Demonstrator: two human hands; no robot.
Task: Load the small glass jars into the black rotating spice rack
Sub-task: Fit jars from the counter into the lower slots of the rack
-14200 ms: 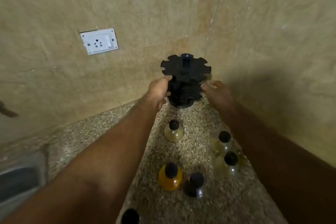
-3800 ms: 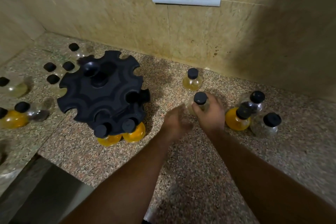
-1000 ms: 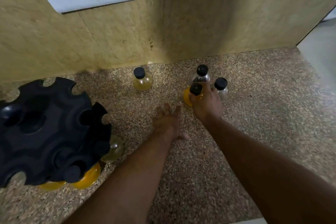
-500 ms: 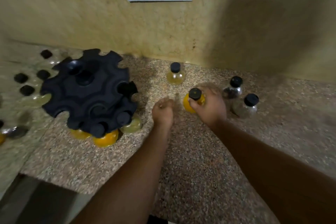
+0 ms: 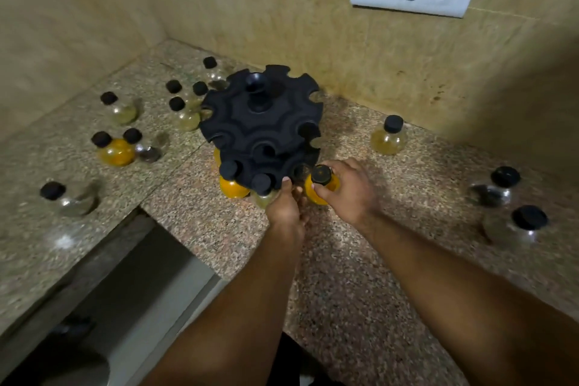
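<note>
Rack (image 5: 260, 125) stands on the surface (image 5: 344, 276) near its back edge, by the corner. The right hand (image 5: 347, 194) grips an orange jar (image 5: 317, 194) by its neck and body, right against the rack's lower tier at the front. The left hand (image 5: 285, 207) lies beside it with its fingers curled against that tier and a pale jar (image 5: 263, 199) seated there; whether it grips either cannot be told. Loose jars (image 5: 388, 139) stand on the surface to both sides.
</note>
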